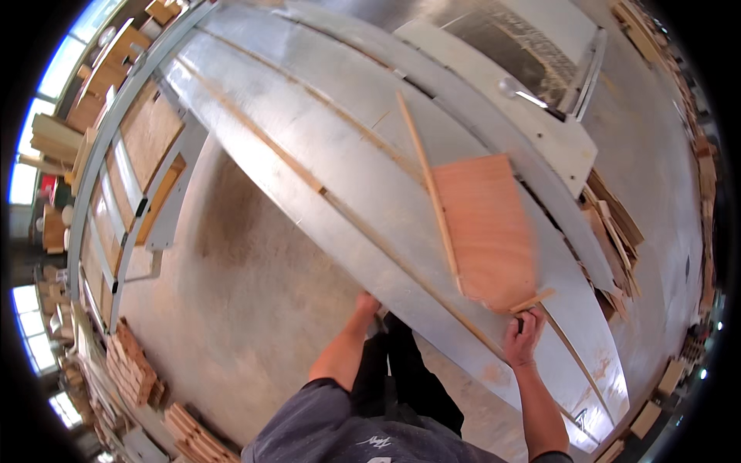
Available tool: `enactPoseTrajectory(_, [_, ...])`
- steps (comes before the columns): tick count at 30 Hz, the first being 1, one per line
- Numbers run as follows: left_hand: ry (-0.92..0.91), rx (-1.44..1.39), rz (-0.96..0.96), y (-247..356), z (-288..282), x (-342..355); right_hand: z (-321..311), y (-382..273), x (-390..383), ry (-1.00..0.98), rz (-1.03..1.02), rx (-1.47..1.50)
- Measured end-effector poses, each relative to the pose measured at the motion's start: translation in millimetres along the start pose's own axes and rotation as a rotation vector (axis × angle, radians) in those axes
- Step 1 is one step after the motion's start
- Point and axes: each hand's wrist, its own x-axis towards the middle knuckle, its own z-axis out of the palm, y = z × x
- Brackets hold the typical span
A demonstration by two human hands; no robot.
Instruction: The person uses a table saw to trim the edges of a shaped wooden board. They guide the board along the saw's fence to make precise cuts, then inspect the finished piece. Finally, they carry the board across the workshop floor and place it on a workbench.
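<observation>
A large metal table with long wooden strips crosses the middle. On its right half lies a reddish plywood panel with a rounded lower end and a long wooden batten along its left side. My right hand is closed at the panel's lower end, beside a short wood strip, on something dark that I cannot make out. My left hand is at the table's near edge; its fingers are mostly hidden.
A pale machine panel with a handle and stacked wood offcuts are at right. A curved metal frame with boards stands left. Timber piles lie on the concrete floor; shelved wood and windows line the far left.
</observation>
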Motion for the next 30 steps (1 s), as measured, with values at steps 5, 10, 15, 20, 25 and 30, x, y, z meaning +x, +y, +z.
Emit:
enactPoseTrajectory(5, [-0.093, -0.158, 0.044, 50.2, -29.3, -18.9, -5.8, 9.2, 8.5, 0.030, 0.345, 0.269])
enactPoseTrajectory(10, [-0.053, -0.008, 0.374, 120.5, -54.3, -104.5, -58.9, -32.4, 63.9, -0.021, 0.849, 0.475])
enactPoseTrajectory(15, [-0.172, 0.034, 0.563, 203.1, -23.5, -185.2, -52.0, -30.9, 96.4, -0.118, 0.874, 0.225])
enactPoseTrajectory(20, [-0.411, -0.114, 0.587, 246.0, 46.3, -198.6, -21.4, 7.2, 73.6, 0.104, 0.851, 0.079])
enactPoseTrajectory(25, [-0.434, 0.033, 0.595, 280.9, 55.5, -194.3, -35.4, 11.8, 93.3, 0.099, 1.020, 0.590])
enactPoseTrajectory(30, [-0.335, 0.158, 0.580, 292.8, 72.2, -165.5, -77.1, -23.1, 81.7, 0.187, 0.775, 0.536])
